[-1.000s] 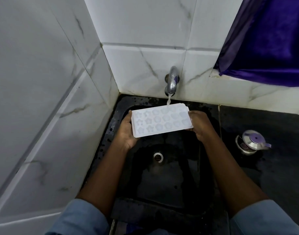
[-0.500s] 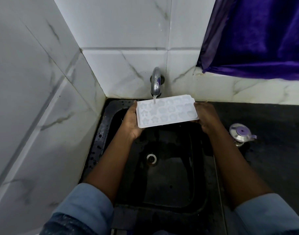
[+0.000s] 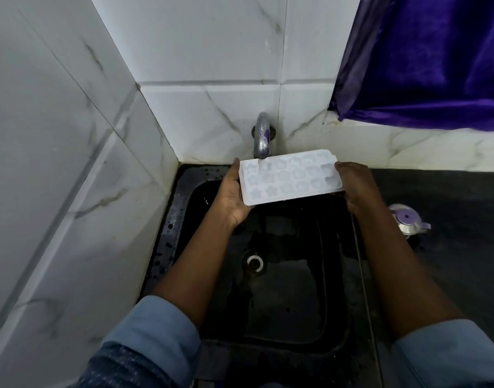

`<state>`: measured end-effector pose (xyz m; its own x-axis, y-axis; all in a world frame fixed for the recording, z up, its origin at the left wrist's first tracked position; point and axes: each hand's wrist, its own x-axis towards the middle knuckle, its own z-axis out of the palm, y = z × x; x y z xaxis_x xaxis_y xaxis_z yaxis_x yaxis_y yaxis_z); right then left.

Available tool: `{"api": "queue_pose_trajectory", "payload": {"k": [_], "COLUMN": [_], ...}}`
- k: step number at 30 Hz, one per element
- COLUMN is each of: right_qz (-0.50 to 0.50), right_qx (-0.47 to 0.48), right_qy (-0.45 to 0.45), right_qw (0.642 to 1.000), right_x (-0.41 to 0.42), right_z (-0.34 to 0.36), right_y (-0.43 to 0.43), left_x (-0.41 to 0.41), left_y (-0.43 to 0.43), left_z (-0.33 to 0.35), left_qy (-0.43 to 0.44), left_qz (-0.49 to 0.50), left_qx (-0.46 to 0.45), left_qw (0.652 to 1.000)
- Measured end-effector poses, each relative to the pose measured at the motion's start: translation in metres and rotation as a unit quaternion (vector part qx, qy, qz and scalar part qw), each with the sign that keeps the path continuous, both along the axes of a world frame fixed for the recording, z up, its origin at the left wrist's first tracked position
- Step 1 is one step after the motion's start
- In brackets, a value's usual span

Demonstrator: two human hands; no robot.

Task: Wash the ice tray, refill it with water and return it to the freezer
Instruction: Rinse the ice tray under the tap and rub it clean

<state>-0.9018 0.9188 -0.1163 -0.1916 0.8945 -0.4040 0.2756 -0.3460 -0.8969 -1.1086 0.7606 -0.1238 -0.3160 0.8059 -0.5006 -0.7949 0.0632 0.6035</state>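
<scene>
Grip: left hand (image 3: 231,198) and right hand (image 3: 355,189) each clasp one short end of ice tray (image 3: 292,177). The tray is held level, cavities up, under tap (image 3: 261,138) stream, presumably so the cells fill and spill drains into sink (image 3: 173,219).

The ice tray (image 3: 292,179) has slid rightward (stream (image 3: 258,167) now strikes its left-end moulds).
</scene>
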Motion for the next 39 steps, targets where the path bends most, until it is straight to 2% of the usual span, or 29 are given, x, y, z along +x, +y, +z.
{"api": "queue_pose_trajectory", "payload": {"k": [5,17,27,34,39], "right_qz": [0.015,0.114,0.207,0.130,0.106], "right_qx": [-0.018,-0.021,-0.038,0.015,-0.017], "right_qy": [0.019,0.015,0.005,0.015,0.031], "right_qw": [1.000,0.993,0.978,0.991,0.994], "right_x": [-0.010,-0.048,-0.083,-0.133,-0.163], "right_z": [-0.010,-0.019,-0.032,-0.018,-0.006], "right_y": [-0.023,-0.081,-0.096,-0.055,-0.026], "left_x": [-0.007,-0.020,-0.010,-0.012,-0.013], "left_y": [-0.027,-0.117,-0.182,-0.218,-0.236], "left_z": [-0.011,-0.031,-0.036,-0.035,-0.025], "left_qy": [0.028,0.009,0.087,0.099,0.106], "left_qz": [0.013,0.088,0.179,0.252,0.257], "left_qx": [-0.033,-0.079,-0.081,-0.143,-0.141], "left_qw": [0.999,0.993,0.977,0.952,0.950]}}
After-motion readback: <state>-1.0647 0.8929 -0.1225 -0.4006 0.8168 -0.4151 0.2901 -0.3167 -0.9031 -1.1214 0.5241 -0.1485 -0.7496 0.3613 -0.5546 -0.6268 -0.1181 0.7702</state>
